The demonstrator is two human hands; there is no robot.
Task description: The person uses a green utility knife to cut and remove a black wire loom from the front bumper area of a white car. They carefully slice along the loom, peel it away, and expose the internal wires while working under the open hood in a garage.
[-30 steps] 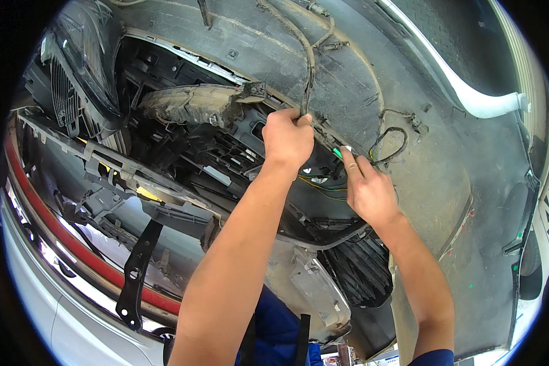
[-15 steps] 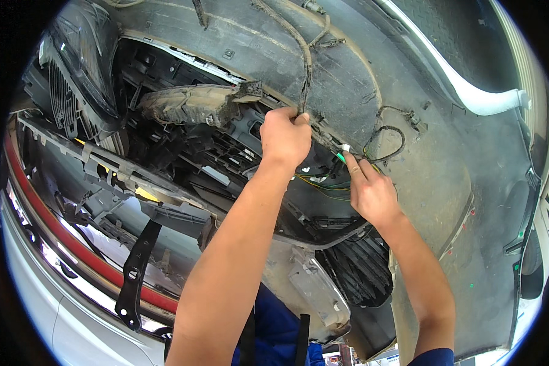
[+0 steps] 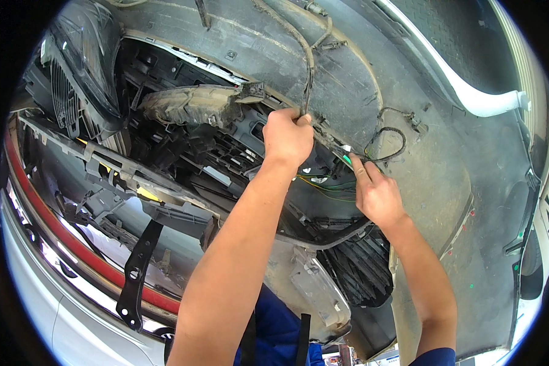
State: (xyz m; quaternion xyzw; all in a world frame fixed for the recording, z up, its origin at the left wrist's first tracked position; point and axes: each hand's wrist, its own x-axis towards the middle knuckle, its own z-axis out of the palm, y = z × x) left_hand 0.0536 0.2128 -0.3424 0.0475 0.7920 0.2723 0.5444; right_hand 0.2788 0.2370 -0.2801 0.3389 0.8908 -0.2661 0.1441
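My left hand (image 3: 288,139) is closed, thumb and fingers pinching a dark, tape-wrapped wiring harness (image 3: 310,76) that runs up the large grey plastic panel. To its right, my right hand (image 3: 377,190) is closed with the index finger stretched forward along a small green and white thing (image 3: 347,158). Its kind is not clear, since the fingers cover most of it. Thin green and yellow wires (image 3: 329,186) hang between the two hands. Just beyond the right hand, a branch of the harness makes a loop (image 3: 402,139) against the panel.
A black slatted vent piece (image 3: 358,271) lies below the right hand. A headlight (image 3: 88,67) is at the upper left, with a dirty, pale moulded part (image 3: 189,105) beside it. A black bracket (image 3: 137,274) sticks up at the lower left, near a red strip (image 3: 61,229).
My right hand has shifted slightly right, with the green and white thing between its fingers. My left hand keeps its hold on the harness, and the view has moved a little.
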